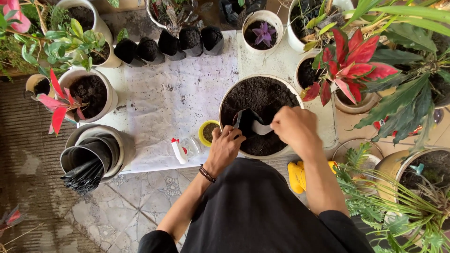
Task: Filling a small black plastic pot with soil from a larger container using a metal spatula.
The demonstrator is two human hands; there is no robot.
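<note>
My left hand point(225, 147) grips a small black plastic grow bag point(245, 121) by its rim, holding it over a large round bowl of dark soil point(262, 96). My right hand point(293, 129) is closed on a small white scoop point(260, 127) whose end points into the bag's mouth. Both hands hover over the near side of the soil bowl. A beaded bracelet sits on my left wrist.
A small yellow pot point(207, 132) and a white spray bottle with a red cap point(179, 151) lie left of the bowl on the white sheet point(173, 93). Filled black bags point(171, 44) line the back. Potted plants ring the table; stacked empty pots point(91, 157) stand at left.
</note>
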